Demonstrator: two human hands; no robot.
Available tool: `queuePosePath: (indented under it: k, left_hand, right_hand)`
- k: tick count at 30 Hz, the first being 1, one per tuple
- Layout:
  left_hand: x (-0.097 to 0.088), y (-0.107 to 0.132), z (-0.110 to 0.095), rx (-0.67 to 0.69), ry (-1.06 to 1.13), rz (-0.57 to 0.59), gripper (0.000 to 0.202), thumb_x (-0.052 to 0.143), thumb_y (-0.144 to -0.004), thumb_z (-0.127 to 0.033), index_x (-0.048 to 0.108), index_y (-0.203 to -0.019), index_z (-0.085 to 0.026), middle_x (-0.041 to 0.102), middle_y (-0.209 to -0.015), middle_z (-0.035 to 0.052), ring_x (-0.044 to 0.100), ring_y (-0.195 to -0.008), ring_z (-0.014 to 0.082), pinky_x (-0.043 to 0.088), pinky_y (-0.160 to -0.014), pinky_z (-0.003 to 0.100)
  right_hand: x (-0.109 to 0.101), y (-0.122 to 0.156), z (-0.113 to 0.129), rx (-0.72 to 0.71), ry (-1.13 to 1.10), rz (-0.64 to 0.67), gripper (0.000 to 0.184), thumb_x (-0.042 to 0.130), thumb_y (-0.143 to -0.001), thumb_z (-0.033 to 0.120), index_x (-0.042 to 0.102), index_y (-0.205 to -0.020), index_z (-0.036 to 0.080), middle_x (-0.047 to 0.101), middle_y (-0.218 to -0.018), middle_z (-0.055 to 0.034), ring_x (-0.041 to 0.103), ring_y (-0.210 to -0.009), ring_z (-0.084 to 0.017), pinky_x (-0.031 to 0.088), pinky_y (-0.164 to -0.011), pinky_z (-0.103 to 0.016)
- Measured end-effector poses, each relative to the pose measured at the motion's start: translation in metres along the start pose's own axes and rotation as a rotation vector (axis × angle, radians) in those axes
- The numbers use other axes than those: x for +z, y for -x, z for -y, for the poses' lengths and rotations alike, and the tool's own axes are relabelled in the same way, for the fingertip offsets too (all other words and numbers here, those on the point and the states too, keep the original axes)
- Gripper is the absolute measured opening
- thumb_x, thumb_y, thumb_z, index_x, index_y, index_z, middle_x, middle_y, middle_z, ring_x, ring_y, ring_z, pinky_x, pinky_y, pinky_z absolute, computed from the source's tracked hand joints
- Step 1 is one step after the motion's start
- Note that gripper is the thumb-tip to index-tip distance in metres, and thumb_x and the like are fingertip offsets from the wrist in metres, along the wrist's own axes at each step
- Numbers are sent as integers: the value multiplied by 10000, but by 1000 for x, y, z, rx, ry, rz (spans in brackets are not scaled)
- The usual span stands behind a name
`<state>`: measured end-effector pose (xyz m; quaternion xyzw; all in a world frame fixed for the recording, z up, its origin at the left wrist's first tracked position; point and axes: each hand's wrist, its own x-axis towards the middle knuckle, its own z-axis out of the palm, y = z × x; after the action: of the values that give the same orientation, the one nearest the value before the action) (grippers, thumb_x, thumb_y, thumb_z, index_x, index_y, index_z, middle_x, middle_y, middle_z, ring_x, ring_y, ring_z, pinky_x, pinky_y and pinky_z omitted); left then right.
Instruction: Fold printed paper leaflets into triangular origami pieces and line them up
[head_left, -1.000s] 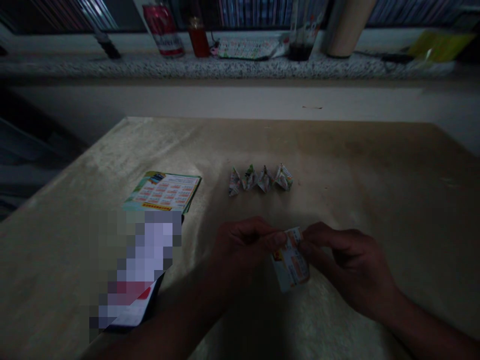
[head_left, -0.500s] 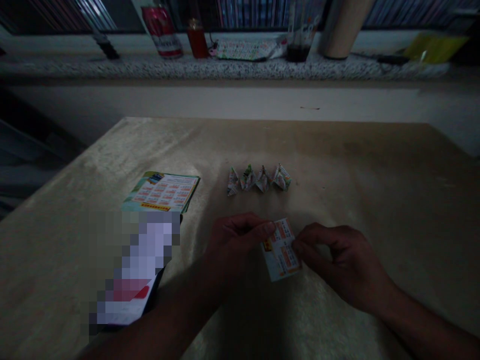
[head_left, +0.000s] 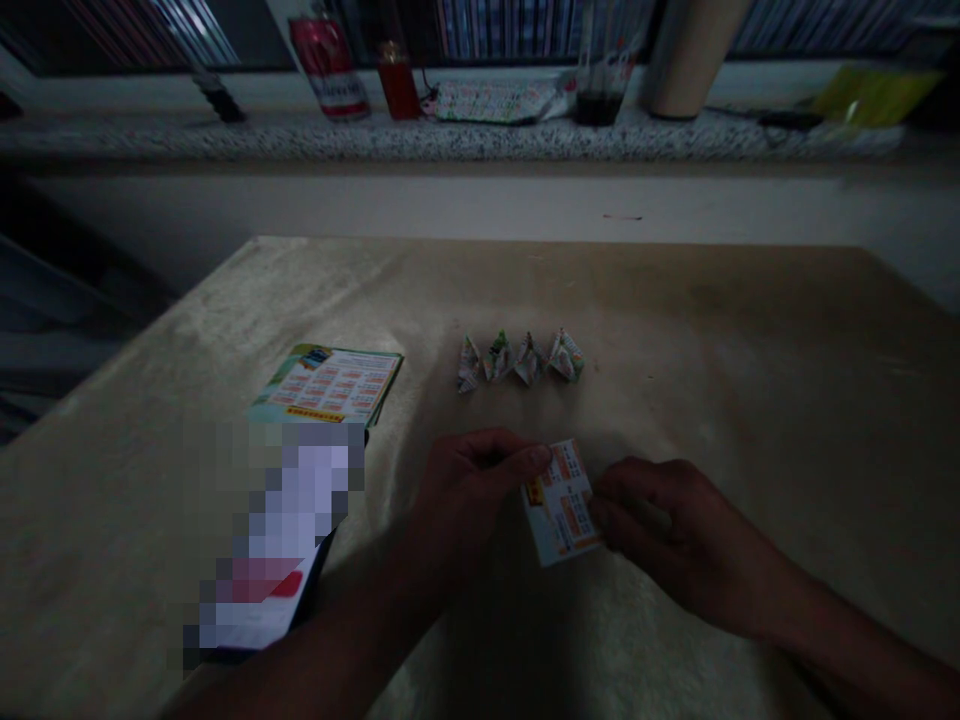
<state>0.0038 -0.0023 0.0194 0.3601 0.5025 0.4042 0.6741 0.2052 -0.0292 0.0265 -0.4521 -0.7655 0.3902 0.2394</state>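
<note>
Both hands hold a small printed paper slip (head_left: 561, 503) just above the beige table (head_left: 675, 340). My left hand (head_left: 469, 490) pinches its upper left edge between thumb and fingers. My right hand (head_left: 667, 535) grips its right side, fingers curled. Beyond the slip, several small folded paper pieces (head_left: 520, 358) lie in a row on the table.
A printed leaflet (head_left: 328, 383) lies left of the hands, with a blurred-out item (head_left: 274, 530) nearer to me. On the stone ledge (head_left: 450, 140) behind stand a red can (head_left: 328, 62), a red bottle (head_left: 397, 78), a dark glass (head_left: 600, 90) and a tan cylinder (head_left: 690, 60).
The paper slip and both hands have shifted slightly left and away from me; the slip turned a little. My right fingers curled closer on its right side.
</note>
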Motion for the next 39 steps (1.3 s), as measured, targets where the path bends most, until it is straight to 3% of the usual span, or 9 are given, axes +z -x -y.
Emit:
queuePosePath:
  k: [7, 12, 18, 20, 23, 26, 31, 34, 39]
  left_hand:
    - [1, -2, 1, -18, -2, -39, 173, 830, -706, -290, 745, -609, -175, 693, -567, -4, 624, -512, 130, 509, -545, 252]
    - [-1, -3, 5, -27, 15, -57, 180, 850, -696, -312, 757, -647, -166, 720, -609, 10, 653, -548, 150, 521, -574, 271]
    - [-3, -4, 0, -17, 28, -88, 169, 846, -692, -297, 751, -631, -172, 704, -585, 0, 630, -525, 130, 506, -539, 248]
    - [-4, -4, -3, 22, 41, -127, 152, 839, -685, -272, 743, -619, -174, 687, -571, -11, 611, -510, 117, 494, -523, 235]
    - [-3, -3, -4, 42, 47, -101, 132, 818, -698, -255, 740, -628, -175, 683, -587, -13, 618, -531, 117, 503, -544, 235]
    - [-2, -1, 1, -17, 58, -20, 158, 814, -726, -294, 737, -658, -174, 689, -607, -7, 624, -534, 121, 515, -558, 245]
    - [1, 0, 8, -30, 33, 75, 195, 822, -751, -339, 740, -705, -168, 695, -636, -1, 620, -551, 124, 512, -575, 253]
    - [0, 1, 6, 111, -22, 83, 153, 791, -802, -337, 774, -831, -187, 733, -754, 7, 660, -678, 138, 525, -673, 258]
    - [-6, 6, 1, 381, -248, 139, 143, 682, -919, -312, 784, -998, -251, 738, -976, 7, 667, -898, 160, 503, -807, 261]
  right_hand:
    - [3, 1, -1, -58, 131, 50, 285, 440, -1024, 230, 555, -766, 192, 594, -649, 7, 533, -538, -109, 380, -509, -233]
    - [4, 1, -5, -116, 187, 12, 290, 461, -1014, 220, 549, -739, 194, 564, -631, 18, 490, -518, -101, 352, -493, -229]
    - [-2, 3, -11, -90, -69, 12, 371, 414, -1062, 270, 575, -737, 190, 596, -626, 15, 566, -517, -96, 436, -501, -218]
    - [-5, 4, -13, -105, -97, -68, 341, 419, -1061, 245, 612, -785, 192, 642, -653, 3, 621, -555, -110, 487, -535, -232]
    - [-6, 5, -17, -229, 58, -269, 83, 593, -973, 171, 667, -984, 209, 734, -816, -24, 705, -703, -154, 565, -631, -270]
    - [-4, 5, -20, -421, 232, -368, 280, 696, -899, 142, 679, -1162, 237, 749, -1080, -84, 735, -930, -216, 620, -756, -336]
    - [-6, 2, -17, -562, 327, -417, 203, 688, -899, 131, 740, -1055, 250, 752, -1077, -92, 737, -909, -223, 634, -722, -345]
    - [-8, 2, -14, -532, 184, -432, 214, 651, -912, 120, 739, -1073, 231, 769, -971, -88, 746, -850, -223, 633, -686, -335]
    - [-3, 5, -14, -251, 33, -538, 213, 738, -854, 112, 749, -990, 275, 781, -848, -10, 735, -683, -176, 617, -609, -281]
